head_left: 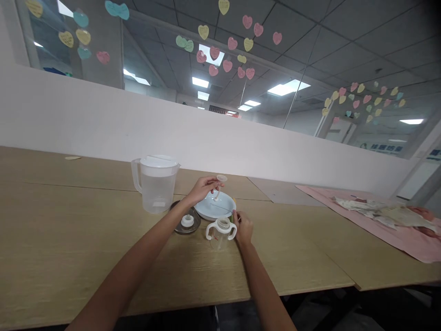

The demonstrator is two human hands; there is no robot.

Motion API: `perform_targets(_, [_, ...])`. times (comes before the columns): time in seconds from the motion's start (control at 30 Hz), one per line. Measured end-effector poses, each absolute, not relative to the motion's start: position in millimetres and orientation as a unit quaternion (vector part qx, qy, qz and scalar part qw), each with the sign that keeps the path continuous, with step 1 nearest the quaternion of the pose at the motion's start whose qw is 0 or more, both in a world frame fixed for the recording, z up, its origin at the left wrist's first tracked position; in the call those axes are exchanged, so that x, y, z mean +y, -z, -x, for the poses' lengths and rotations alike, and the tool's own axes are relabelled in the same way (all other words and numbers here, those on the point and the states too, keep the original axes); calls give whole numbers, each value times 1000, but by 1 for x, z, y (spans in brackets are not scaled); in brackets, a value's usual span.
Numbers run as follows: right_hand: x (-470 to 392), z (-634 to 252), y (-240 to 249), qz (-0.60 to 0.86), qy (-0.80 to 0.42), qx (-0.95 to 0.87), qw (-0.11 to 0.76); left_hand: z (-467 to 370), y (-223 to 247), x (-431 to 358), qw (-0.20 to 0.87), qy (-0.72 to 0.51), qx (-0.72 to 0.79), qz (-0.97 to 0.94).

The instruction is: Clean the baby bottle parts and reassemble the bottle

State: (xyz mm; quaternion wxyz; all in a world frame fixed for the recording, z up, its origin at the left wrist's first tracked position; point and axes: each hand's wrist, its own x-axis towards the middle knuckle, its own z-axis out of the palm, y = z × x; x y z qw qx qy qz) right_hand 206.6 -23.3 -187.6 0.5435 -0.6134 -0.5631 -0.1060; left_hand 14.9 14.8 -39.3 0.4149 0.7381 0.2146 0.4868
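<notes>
Jug (156, 184), lidded, stands left on the tabletop (69, 230). Just right of it, a small white cap (187, 220) sits on a dark lid (186, 224). Left hand (203, 188), grip pinched on a straw piece (219, 186), holds it over the pale bowl (215, 205). Clear two-handled cup (221, 232) stands before the bowl; right hand (244, 226), grip closed on its right handle. Pink cloth (379, 220) far right.

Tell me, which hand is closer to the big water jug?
The left hand. It is just right of the water jug, holding a small straw piece over the bowl. The right hand is farther, touching the two-handled cup.
</notes>
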Motion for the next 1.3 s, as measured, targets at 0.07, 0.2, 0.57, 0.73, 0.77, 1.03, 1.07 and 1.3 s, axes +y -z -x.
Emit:
perform_targets(0.07, [-24,-207,187,617,103,-562,541,-15,29,3,435,-462,191,-749])
perform_targets(0.2, [-26,-207,186,620,94,-569,531,-13,21,-12,467,-361,159,-791])
perform_targets(0.57, [-27,-208,186,618,92,-574,529,-17,25,-19,504,-341,134,-782])
perform_targets(0.73, [-27,-208,185,619,81,-577,527,-19,25,-23,499,-336,135,-787])
perform_targets(0.77, [-27,-208,185,621,81,-576,526,-20,25,-23,498,-336,137,-788])
perform_targets(1.03, [-26,-208,186,626,81,-572,523,-19,24,-22,468,-350,142,-799])
perform_targets(1.07, [-26,-209,186,624,80,-574,524,-18,23,-22,464,-340,140,-806])
perform_targets(1.3, [-28,-209,186,623,77,-582,516,-14,24,-27,338,-189,170,-906])
